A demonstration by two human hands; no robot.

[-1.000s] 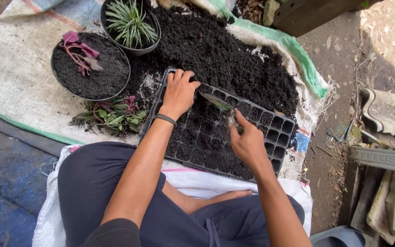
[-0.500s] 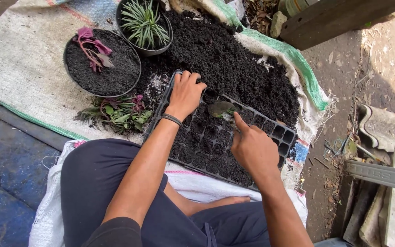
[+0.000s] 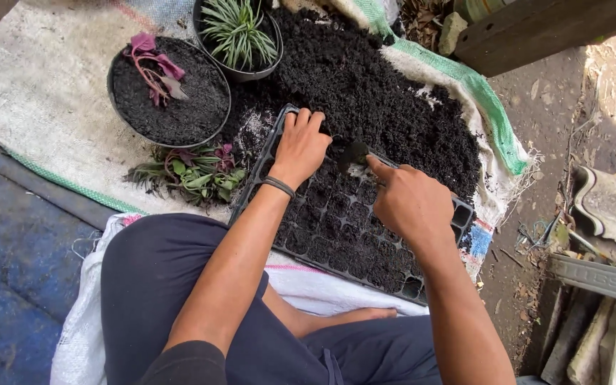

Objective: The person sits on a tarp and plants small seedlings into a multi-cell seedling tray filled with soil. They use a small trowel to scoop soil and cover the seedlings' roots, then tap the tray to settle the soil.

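Note:
A black seedling tray point(image 3: 458, 214) with several soil-filled cells lies on a white woven sack in front of my knees. My left hand point(image 3: 302, 142) presses knuckles-down into cells at the tray's far left corner; a dark band is on its wrist. My right hand point(image 3: 411, 201) hovers over the tray's middle and pinches a small green cutting point(image 3: 356, 152) between thumb and forefinger, its leaf just above the far row of cells. A heap of dark soil point(image 3: 386, 93) lies right behind the tray.
A black pot of soil with a purple plant point(image 3: 169, 89) and a pot with a spiky green plant point(image 3: 238, 32) stand at the back left. Loose cuttings point(image 3: 194, 175) lie left of the tray. Bare ground, a wooden beam point(image 3: 536, 32) and roof tiles point(image 3: 607, 207) are at the right.
My right hand has carried the cutting a little further toward the tray's far row. My left hand stays pressed in the corner cells. The camera has tilted slightly.

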